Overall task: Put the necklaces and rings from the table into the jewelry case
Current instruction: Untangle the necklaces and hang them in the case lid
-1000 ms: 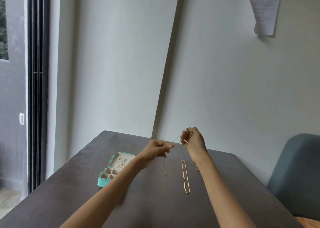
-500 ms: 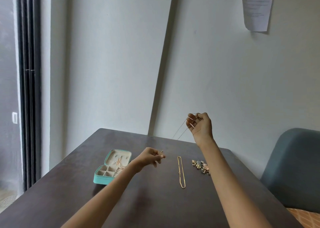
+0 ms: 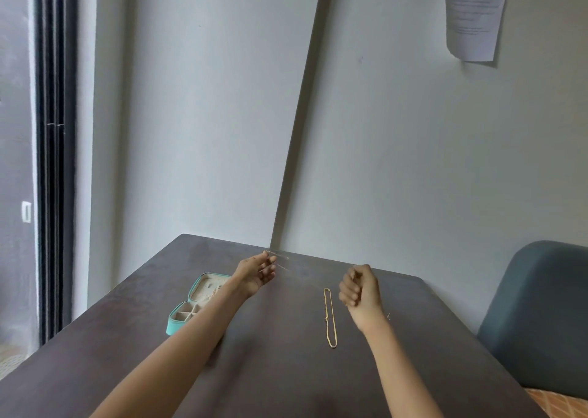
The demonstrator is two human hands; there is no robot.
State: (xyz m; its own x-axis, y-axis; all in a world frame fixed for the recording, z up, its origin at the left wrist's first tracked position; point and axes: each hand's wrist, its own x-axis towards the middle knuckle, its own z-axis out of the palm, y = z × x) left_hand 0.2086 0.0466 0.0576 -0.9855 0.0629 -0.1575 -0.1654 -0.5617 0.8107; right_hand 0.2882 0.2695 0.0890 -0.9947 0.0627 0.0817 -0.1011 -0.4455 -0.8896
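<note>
Above the table [image 3: 286, 370], left hand [image 3: 258, 274] pinching 1 fine, limp, tangle-prone chain [image 3: 280, 258] near the open case [image 3: 199, 300]; right hand [image 3: 359, 287] fisted, contents unclear, beside the gold necklace [image 3: 329, 317].

Only the paper sheet [image 3: 474, 13] pinned high on the wall carries print — faint grey lines, too blurred to read.
</note>
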